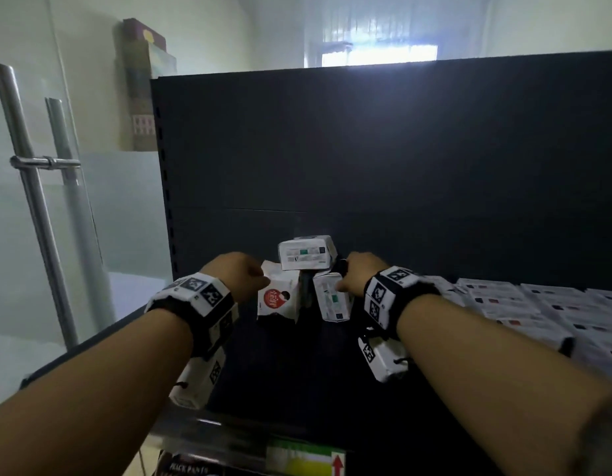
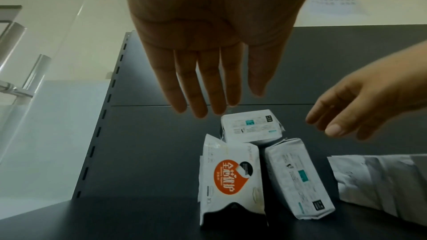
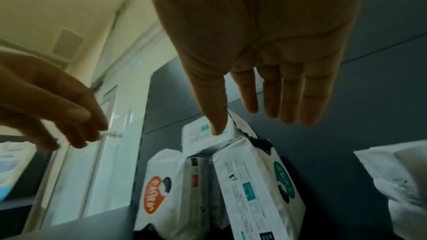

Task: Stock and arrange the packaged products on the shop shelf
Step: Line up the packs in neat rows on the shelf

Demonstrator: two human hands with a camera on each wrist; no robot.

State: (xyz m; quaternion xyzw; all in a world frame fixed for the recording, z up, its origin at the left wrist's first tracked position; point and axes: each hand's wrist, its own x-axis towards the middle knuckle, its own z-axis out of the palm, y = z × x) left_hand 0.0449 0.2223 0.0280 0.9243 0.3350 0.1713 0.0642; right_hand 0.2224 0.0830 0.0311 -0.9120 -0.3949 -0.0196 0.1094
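Observation:
Three white packs form a small pile on the dark shelf (image 1: 280, 365). A pack with an orange circle (image 1: 278, 300) (image 2: 231, 180) stands on the left, and a teal-labelled pack (image 1: 332, 298) (image 2: 298, 178) leans on the right. A third pack (image 1: 306, 252) (image 2: 251, 125) (image 3: 198, 134) lies across their tops. My left hand (image 1: 253, 273) (image 2: 208, 98) hovers by the orange pack, fingers straight, holding nothing. My right hand (image 1: 345, 280) (image 3: 254, 114) hovers by the teal pack, also spread and empty. Its thumb tip lies in front of the top pack; whether it touches is unclear.
Several white packs (image 1: 538, 310) (image 2: 381, 183) lie flat in rows on the shelf's right side. The dark back panel (image 1: 366, 149) rises behind the pile. A glass door with a steel handle (image 1: 33, 187) stands left of the shelf. Other goods (image 1: 297, 462) show on a lower shelf.

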